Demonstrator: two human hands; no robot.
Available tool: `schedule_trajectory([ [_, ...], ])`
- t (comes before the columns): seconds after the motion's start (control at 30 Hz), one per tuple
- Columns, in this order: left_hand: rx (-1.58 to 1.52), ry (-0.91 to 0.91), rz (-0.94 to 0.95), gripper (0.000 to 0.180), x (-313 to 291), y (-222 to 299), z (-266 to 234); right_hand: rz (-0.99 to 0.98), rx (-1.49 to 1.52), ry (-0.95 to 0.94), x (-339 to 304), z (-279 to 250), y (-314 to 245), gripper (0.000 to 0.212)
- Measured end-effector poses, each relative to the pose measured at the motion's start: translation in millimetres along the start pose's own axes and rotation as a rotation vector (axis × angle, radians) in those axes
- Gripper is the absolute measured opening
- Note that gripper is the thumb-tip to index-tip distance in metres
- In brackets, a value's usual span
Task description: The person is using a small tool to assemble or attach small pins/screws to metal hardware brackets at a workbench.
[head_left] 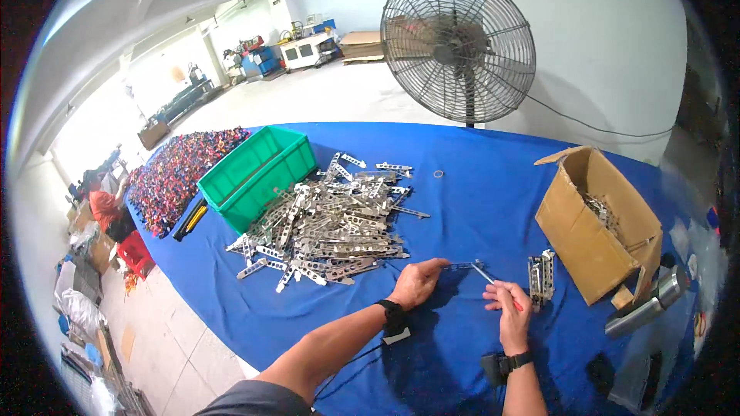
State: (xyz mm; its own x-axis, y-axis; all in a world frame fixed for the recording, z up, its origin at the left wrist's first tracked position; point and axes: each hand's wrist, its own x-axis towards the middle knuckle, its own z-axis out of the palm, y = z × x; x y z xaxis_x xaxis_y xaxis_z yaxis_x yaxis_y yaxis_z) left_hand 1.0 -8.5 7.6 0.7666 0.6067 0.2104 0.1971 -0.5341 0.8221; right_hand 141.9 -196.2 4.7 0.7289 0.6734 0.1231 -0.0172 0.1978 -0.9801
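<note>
A metal strip was held left of the cardboard box, one end pinched by the left hand; a thin red-ended tool was gripped in the right hand, its tip by the strip. Light, stiff, smooth handling was suggested, the ends best pinched. Room was given by blue cloth between box edge and metal pile.

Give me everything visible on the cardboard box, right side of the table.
The cardboard box is brown, plain-walled and open-topped, with one flap sticking out at its far left corner and another folded outward on the right. Silvery metal pieces lie inside; how deep they go is hidden. It rests on the blue cloth. A steel flask lies close by its near right corner; contact is unclear. Neither the left hand nor right hand touches it.
</note>
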Motion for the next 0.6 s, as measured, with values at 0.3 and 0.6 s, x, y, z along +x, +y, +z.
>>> schedule_trajectory([
  [0.3,0.015,0.087,0.179,0.027,2.2,-24.7,3.0,-0.008,-0.056,0.012,-0.4,6.0,4.1,0.026],
  [0.6,-0.050,0.037,0.048,0.027,0.3,-30.9,5.2,0.022,0.005,-0.043,0.7,1.0,5.2,0.024],
])
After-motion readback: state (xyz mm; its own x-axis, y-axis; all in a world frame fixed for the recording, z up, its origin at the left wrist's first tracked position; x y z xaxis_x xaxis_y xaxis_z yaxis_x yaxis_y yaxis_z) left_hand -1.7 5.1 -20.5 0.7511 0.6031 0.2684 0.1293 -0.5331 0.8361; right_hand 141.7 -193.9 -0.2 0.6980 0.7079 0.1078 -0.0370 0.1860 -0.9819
